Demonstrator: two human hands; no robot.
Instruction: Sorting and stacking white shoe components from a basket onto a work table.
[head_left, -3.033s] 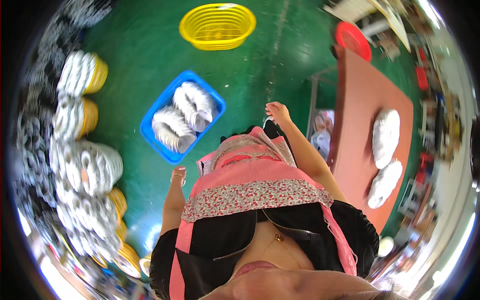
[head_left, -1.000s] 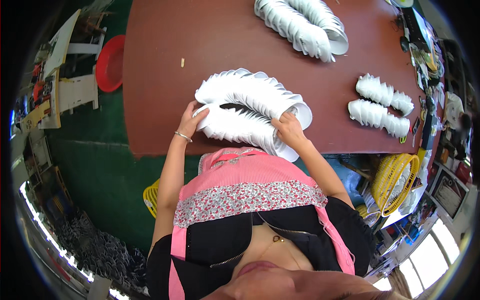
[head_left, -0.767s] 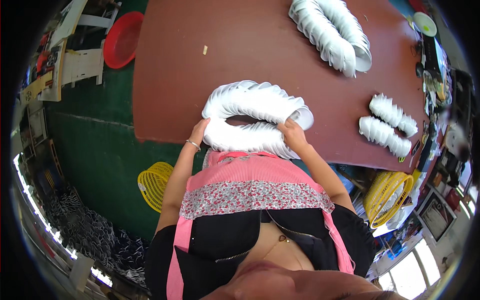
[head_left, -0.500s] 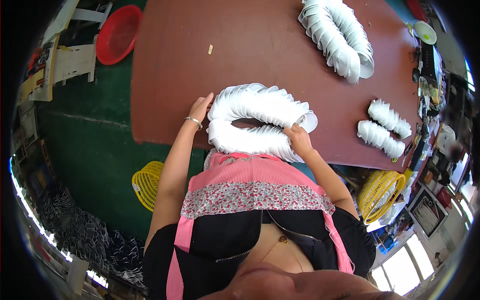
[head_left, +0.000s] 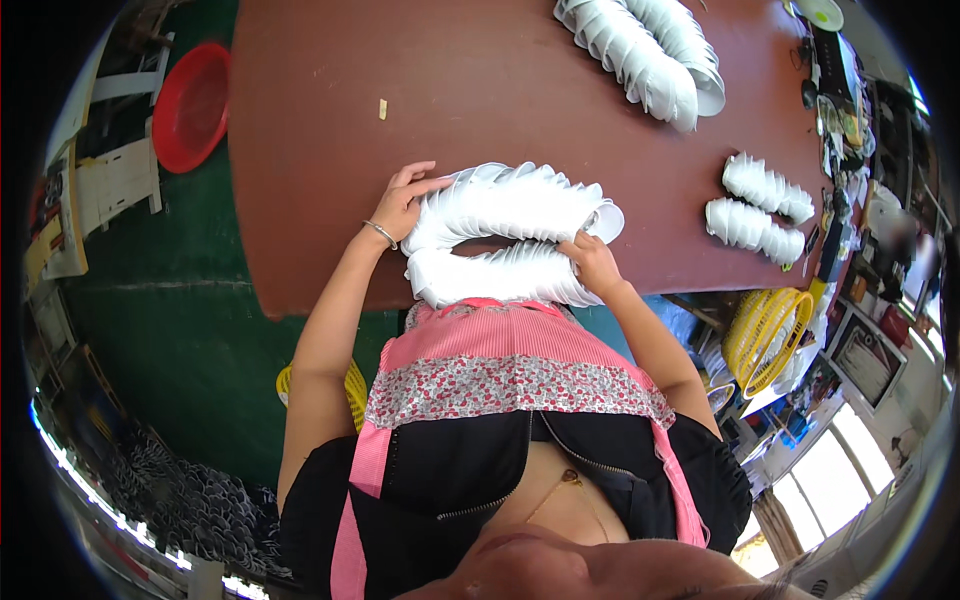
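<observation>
Nested white cup-like pieces form a long stack [head_left: 510, 212] bent into a U at the table's near edge, its bend on the left and its ends on the right. My left hand [head_left: 406, 195], with a bangle at the wrist, rests on the outer left of the bend, fingers stretched out and apart. At the right ends, my right hand [head_left: 592, 262] has its fingers curled over the inner edge of the nearer row, closed on the pieces. Its fingertips are partly hidden between the two rows.
On the reddish-brown table [head_left: 320, 200] lie another bent white stack [head_left: 650, 70] at the far right and two short white rolls [head_left: 755, 228] nearer. A red basin [head_left: 192, 108] stands left of the table. Yellow baskets [head_left: 768, 340] are at the lower right.
The whole view has shifted slightly. My left hand has moved up along the bend and its fingers have spread over the stack. My right hand stays at the ends.
</observation>
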